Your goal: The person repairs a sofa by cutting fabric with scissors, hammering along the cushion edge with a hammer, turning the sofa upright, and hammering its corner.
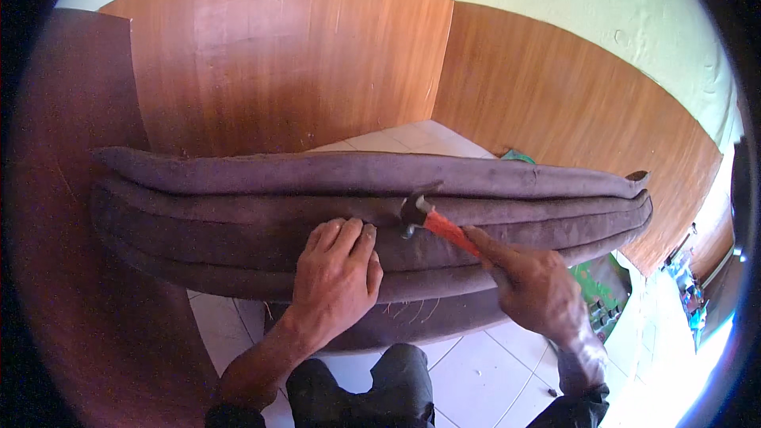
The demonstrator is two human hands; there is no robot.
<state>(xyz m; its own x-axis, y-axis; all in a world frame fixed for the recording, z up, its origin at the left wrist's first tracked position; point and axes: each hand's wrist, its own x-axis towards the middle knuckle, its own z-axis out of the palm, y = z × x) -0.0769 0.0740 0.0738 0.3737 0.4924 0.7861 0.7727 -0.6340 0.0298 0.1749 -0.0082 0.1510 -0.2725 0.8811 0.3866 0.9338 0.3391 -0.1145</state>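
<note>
Across the middle stretches a long upholstered piece [238, 218] in dark purplish-brown fabric, with padded ridges and deep seams running lengthwise. My left hand [337, 265] lies on its middle, fingers outstretched and pressing the fabric near a seam. Whether a small thing sits under those fingertips I cannot make out. My right hand [535, 285] is wrapped around the orange handle of a claw hammer [448, 230]. The dark metal head is over the upholstery, a little right of my left fingers; whether it touches the fabric is unclear.
Loose threads hang from the near edge, above a lower dark padded part [428, 321]. Wood-panelled walls [293, 55] stand behind. A dark brown panel [87, 269] rises at the left. Right of my right arm lies a green thing [598, 289] on the white tiled floor [476, 376].
</note>
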